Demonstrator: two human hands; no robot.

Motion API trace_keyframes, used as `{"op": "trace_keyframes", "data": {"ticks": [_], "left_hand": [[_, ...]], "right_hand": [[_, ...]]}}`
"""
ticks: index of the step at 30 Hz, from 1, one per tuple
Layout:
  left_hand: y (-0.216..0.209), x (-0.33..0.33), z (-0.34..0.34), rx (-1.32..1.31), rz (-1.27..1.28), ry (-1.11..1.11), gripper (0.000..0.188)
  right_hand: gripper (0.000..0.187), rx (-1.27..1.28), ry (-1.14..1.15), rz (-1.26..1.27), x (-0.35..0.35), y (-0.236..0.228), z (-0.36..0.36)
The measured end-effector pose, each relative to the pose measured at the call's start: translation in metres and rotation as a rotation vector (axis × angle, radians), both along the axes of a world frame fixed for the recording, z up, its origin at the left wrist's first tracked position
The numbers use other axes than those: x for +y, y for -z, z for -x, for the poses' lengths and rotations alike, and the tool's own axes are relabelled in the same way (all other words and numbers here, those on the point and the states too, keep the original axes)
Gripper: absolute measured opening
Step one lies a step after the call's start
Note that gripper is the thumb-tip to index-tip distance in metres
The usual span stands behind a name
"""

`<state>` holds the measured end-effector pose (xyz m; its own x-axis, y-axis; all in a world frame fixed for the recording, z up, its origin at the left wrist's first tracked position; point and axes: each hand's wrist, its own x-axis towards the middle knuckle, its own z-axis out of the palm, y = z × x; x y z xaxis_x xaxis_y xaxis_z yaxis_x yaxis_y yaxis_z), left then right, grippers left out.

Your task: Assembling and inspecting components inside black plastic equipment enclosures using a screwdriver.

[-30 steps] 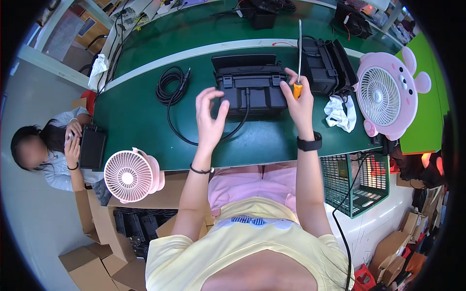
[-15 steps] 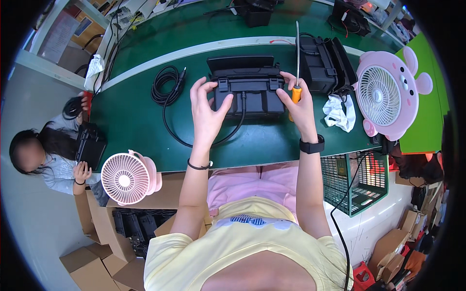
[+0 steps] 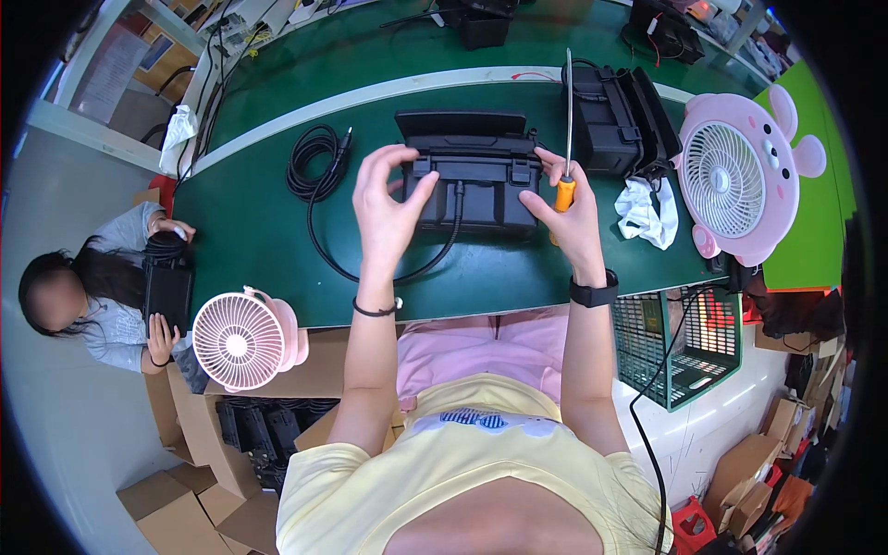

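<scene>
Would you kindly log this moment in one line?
left hand: at black box | right hand: also at box, holding screwdriver | cable: partly coiled

The latched case (image 3: 481,202) looks like hard black plastic, matt overall, with a faint sheen along its moulded edges; the second case (image 3: 601,120) shares that dull finish. A smooth, rubbery black sheath covers the cable (image 3: 296,174). On the screwdriver (image 3: 569,139), a bright, smooth metal shaft meets an orange handle, apparently plastic. The bench (image 3: 518,277) has a smooth green surface with a soft sheen. Glossy pale-pink plastic forms the rabbit-eared fan (image 3: 783,190); the small round fan (image 3: 239,342) is pink plastic too. The crumpled white sheet (image 3: 647,218) is soft and creased, cloth or paper, which cannot be told. The boxes (image 3: 171,509) are matt brown cardboard, the lattice crate (image 3: 668,356) green plastic, the yellow T-shirt (image 3: 388,481) soft matt cloth.
</scene>
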<state>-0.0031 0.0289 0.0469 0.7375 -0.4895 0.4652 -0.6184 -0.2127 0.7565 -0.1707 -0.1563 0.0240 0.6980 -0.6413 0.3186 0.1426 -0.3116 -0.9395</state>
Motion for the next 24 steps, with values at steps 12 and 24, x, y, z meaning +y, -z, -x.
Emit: {"op": "trace_keyframes", "data": {"ticks": [12, 24], "left_hand": [[-0.008, -0.025, -0.036, 0.026, 0.023, -0.025, 0.018], [0.023, 0.008, 0.001, 0.321, 0.288, 0.139, 0.011]], "right_hand": [[0.038, -0.01, -0.032, -0.039, 0.003, -0.003, -0.002], [0.033, -0.064, -0.058, -0.05, 0.012, 0.0, -0.002]]}}
